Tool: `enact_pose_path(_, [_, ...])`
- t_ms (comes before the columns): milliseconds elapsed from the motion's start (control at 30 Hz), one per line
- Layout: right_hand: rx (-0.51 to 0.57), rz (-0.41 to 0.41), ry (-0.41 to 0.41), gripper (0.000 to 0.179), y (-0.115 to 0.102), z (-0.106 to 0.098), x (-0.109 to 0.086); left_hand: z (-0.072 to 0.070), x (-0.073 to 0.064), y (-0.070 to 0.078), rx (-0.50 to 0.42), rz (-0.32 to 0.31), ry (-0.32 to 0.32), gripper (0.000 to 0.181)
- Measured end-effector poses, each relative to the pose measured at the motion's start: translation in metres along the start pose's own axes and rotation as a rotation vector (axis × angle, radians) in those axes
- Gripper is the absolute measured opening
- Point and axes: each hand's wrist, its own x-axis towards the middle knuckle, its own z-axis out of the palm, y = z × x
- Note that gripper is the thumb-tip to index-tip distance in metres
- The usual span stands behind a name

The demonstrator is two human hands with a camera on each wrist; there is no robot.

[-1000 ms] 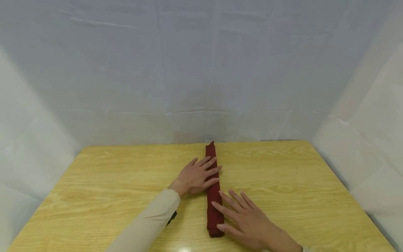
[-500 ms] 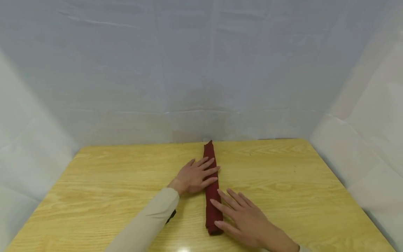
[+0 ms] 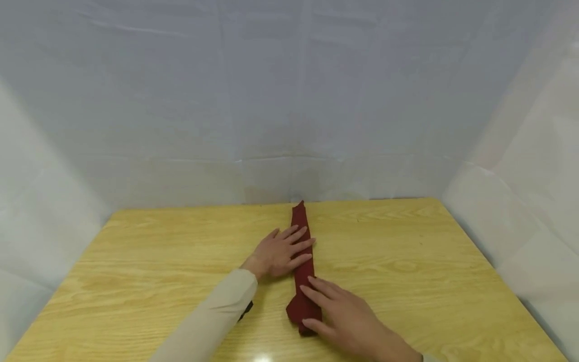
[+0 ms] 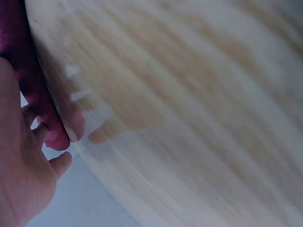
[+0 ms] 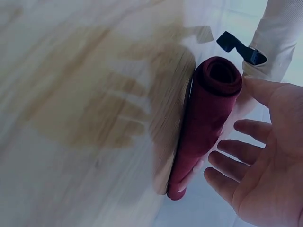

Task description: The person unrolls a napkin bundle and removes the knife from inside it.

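A dark red cloth (image 3: pixel 303 277), rolled into a long tube, lies on the wooden table pointing away from me. My left hand (image 3: pixel 277 254) rests across its far half with fingers spread and fairly straight. Near the closer end, my right hand (image 3: pixel 350 319) touches the roll with extended fingertips, coming from the right. A flap (image 3: pixel 296 307) of the cloth sticks out to the left there. The right wrist view shows the hollow, layered end of the roll (image 5: pixel 208 109) beside my open right palm (image 5: pixel 279 156). In the left wrist view, the roll (image 4: pixel 38 85) runs along my fingers.
The light wooden table (image 3: pixel 398 261) has a glossy surface. A pale sheet (image 3: pixel 280 100) hangs behind its far edge, with more sheeting (image 3: pixel 534 201) at both sides. A black strap (image 3: pixel 246 310) is on the left wrist.
At the near end, a flap of the cloth has come out to the left under the right hand. The right hand's fingers have drawn closer together and moved slightly left. The left hand stays in place.
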Motion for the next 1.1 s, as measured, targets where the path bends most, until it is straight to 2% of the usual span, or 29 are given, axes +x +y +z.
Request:
enact_pose_path(200, [0.05, 0.035, 0.061, 0.062, -0.007, 0.002, 0.003, -0.002, -0.001, 0.001, -0.008, 0.004, 0.015, 0.056])
enact_pose_path(333, [0.079, 0.039, 0.105, 0.053, -0.011, 0.001, 0.004, -0.005, -0.002, 0.001, 0.004, -0.006, 0.004, 0.056])
enact_pose_path(467, [0.086, 0.039, 0.086, 0.046, -0.015, 0.0, 0.005, -0.006, -0.004, 0.002, 0.007, -0.008, -0.002, 0.056])
enact_pose_path(633, [0.029, -0.002, 0.055, 0.042, -0.02, 0.001, 0.004, -0.006, -0.005, 0.004, 0.002, -0.008, -0.007, 0.055])
enact_pose_path(833, [-0.057, -0.051, 0.071, 0.035, -0.023, 0.003, 0.004, -0.006, -0.006, 0.004, -0.009, -0.016, -0.008, 0.055])
enact_pose_path(1100, [-0.019, -0.012, 0.088, 0.027, -0.022, 0.0, 0.005, 0.004, -0.003, 0.001, -0.035, -0.022, 0.018, 0.055])
